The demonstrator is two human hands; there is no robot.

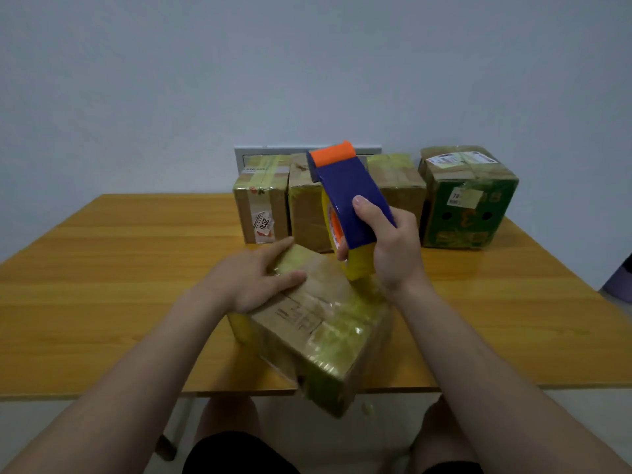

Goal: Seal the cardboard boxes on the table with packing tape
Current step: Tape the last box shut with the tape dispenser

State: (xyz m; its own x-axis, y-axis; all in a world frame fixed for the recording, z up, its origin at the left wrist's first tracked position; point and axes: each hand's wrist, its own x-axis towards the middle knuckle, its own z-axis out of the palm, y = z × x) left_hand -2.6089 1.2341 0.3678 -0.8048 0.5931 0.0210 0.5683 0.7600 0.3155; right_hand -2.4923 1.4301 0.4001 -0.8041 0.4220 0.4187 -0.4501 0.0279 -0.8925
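Cardboard box [318, 323] on wooden table [102, 268] by wall [307, 63]: left hand [253, 282] flat atop, right hand [393, 248] grips tape dispenser [349, 193].

The counter [102, 268] is wood-grained board with a smooth, faintly glossy finish. Under the left hand [253, 278], the box [318, 323] is matt brown cardboard, largely wrapped in glossy, crinkled yellowish tape. In the right hand [393, 248], the tape dispenser [349, 193] is smooth blue plastic with an orange plastic end, and its tape roll [359, 265] is shiny yellow film. Beyond the hands, a taped cardboard box [261, 203] bears paper labels. The green box [468, 217] is printed card under shiny tape. The wall [307, 63] is matt.
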